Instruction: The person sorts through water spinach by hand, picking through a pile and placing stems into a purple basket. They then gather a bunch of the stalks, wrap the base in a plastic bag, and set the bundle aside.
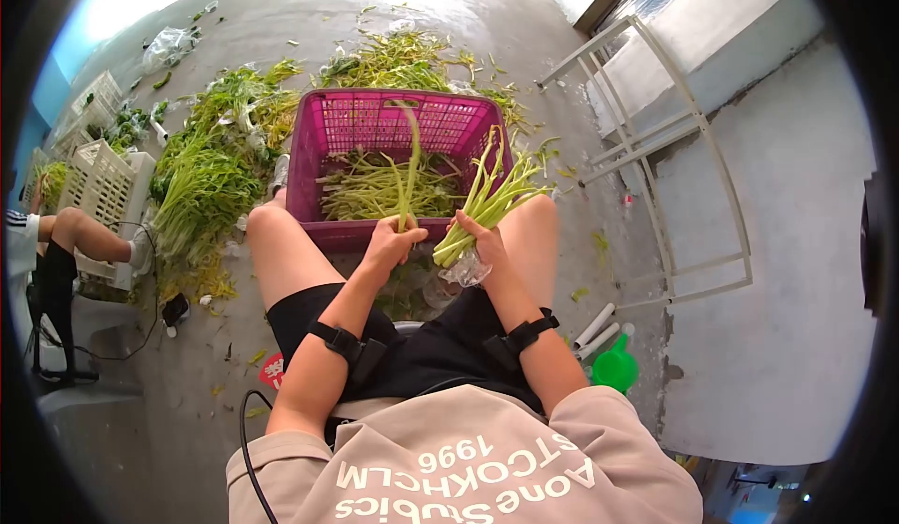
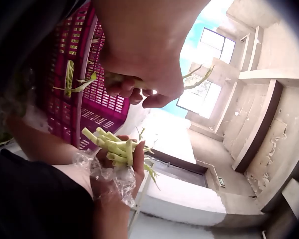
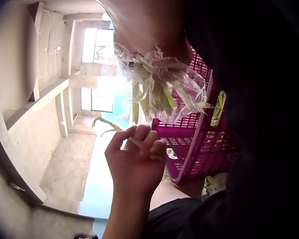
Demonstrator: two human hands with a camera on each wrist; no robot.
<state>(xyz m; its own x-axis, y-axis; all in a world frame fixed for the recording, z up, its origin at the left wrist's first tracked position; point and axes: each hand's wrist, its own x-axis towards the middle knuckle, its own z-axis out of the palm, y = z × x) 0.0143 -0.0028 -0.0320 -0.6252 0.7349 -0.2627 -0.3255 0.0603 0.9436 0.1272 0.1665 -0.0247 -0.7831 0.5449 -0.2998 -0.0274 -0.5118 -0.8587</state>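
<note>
My left hand (image 1: 389, 248) grips a single pale-green vegetable stalk (image 1: 408, 163), which stands up in front of the crate. Beside it, my right hand (image 1: 479, 241) is wrapped around a bunch of green vegetable stalks (image 1: 489, 201). The cut ends of that bunch point back toward my body. Clear crumpled plastic (image 1: 465, 269) hangs at the right palm, and in the right wrist view the plastic (image 3: 164, 84) covers part of the bunch. More loose stalks (image 1: 389, 187) lie inside the magenta plastic crate (image 1: 351, 234) between my knees.
Heaps of leafy greens (image 1: 211, 168) lie on the floor left of the crate, with trimmed leaves (image 1: 393, 60) behind it. White crates (image 1: 98, 182) and another person's leg (image 1: 94, 234) are at far left. A metal frame (image 1: 698, 126) and green scoop-like item (image 1: 615, 367) are right.
</note>
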